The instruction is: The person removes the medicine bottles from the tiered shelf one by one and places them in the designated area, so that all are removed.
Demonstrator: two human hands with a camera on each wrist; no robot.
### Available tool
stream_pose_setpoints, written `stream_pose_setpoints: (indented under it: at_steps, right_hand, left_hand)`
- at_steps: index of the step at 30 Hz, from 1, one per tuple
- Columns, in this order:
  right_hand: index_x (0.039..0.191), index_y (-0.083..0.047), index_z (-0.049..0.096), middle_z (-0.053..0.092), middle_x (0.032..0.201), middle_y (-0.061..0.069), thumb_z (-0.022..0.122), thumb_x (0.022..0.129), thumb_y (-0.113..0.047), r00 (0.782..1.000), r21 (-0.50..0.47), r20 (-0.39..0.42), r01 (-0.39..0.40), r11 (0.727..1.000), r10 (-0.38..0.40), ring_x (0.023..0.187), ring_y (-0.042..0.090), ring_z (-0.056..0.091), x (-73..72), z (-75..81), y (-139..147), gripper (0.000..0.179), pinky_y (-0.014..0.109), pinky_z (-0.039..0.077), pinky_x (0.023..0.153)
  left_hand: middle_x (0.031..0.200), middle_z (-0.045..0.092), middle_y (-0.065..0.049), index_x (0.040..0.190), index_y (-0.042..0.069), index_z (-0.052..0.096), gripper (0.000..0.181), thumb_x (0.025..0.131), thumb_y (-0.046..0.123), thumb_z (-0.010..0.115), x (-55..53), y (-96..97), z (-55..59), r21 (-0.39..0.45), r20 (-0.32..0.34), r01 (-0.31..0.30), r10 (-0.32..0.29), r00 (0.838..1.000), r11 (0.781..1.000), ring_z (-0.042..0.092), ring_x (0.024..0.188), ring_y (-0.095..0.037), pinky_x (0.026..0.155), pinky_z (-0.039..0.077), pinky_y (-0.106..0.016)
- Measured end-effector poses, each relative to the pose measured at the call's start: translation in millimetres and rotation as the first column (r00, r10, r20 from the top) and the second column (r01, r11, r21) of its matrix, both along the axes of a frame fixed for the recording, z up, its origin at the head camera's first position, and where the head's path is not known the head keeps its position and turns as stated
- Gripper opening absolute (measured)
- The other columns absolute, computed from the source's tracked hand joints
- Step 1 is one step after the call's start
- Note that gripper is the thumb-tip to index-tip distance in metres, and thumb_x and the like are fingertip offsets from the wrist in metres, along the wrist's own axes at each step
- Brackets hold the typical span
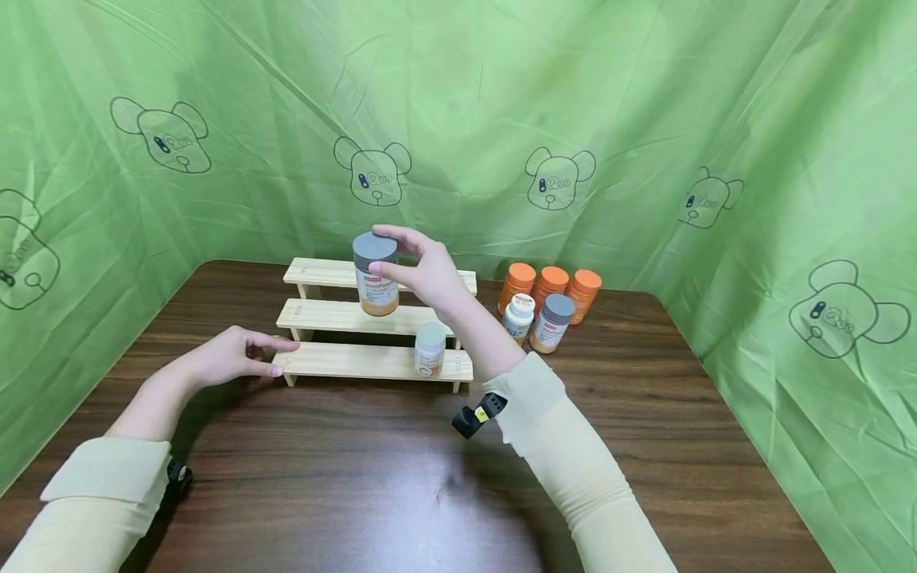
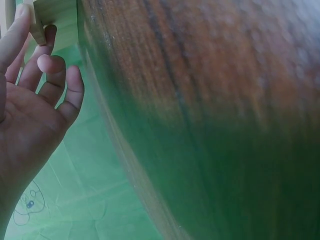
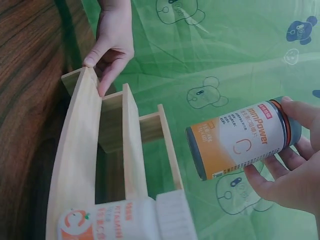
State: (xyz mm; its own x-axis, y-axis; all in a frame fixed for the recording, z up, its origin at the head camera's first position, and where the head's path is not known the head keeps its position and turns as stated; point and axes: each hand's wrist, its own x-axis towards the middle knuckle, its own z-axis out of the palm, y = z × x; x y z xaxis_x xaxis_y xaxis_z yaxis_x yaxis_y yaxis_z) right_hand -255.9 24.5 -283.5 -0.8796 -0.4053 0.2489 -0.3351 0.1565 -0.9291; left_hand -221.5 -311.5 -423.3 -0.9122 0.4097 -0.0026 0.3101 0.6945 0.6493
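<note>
My right hand (image 1: 433, 274) grips a grey-lidded supplement bottle (image 1: 377, 274) around its lid. The bottle has a white and orange label (image 3: 235, 140), and the right wrist view shows it apart from the shelves, in the air. My left hand (image 1: 232, 356) pinches the left end of the lowest step of a three-step wooden display rack (image 1: 358, 360) between thumb and fingers. On that lowest step, toward the right end, stands a small white bottle (image 1: 430, 350); its label (image 3: 102, 225) shows an orange C. The left wrist view catches only a corner of the rack (image 2: 57, 22) beyond the fingers.
Right of the rack, several bottles stand grouped on the dark wooden table (image 1: 344, 477): orange ones (image 1: 583, 296) behind, a white-capped bottle (image 1: 518, 317) and another grey-lidded bottle (image 1: 552, 324) in front. Green curtain (image 1: 458, 95) surrounds the table at the back and sides.
</note>
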Motion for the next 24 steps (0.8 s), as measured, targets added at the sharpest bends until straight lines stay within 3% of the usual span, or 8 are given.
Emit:
stream_pose_setpoints:
  at_steps: [10,19,24]
  right_hand:
    - [0.129,-0.026,0.058,0.061,0.123,-0.009,0.076,0.080,-0.021,1.000,-0.027,-0.010,-0.007,1.000,0.006,0.115,0.008,0.052,4.8,15.0,17.8,0.053,0.042,0.035,0.102]
    - [0.128,-0.027,0.059,0.061,0.123,-0.010,0.077,0.080,-0.021,1.000,-0.032,-0.003,0.007,0.999,-0.007,0.116,0.008,0.051,11.8,28.5,36.0,0.051,0.042,0.035,0.102]
    - [0.127,-0.025,0.060,0.061,0.123,-0.008,0.077,0.079,-0.019,1.000,-0.032,-0.016,0.017,0.999,-0.017,0.117,0.010,0.051,15.0,35.0,48.2,0.051,0.043,0.034,0.103]
  left_hand:
    - [0.111,0.066,-0.004,0.121,0.018,0.066,0.049,0.076,0.034,0.077,0.0,-0.3,0.1,0.000,0.013,-0.006,0.006,1.000,1.000,0.049,0.077,-0.009,0.068,0.039,-0.022]
    - [0.083,0.061,0.000,0.122,0.015,0.066,0.051,0.076,0.032,0.078,2.3,0.7,1.8,0.011,0.026,-0.010,0.010,1.000,1.000,0.042,0.061,-0.008,0.061,0.038,-0.024]
    - [0.079,0.058,0.000,0.122,0.016,0.066,0.050,0.076,0.032,0.077,2.4,0.8,3.1,0.008,0.030,-0.009,0.009,1.000,1.000,0.041,0.061,-0.008,0.062,0.038,-0.024]
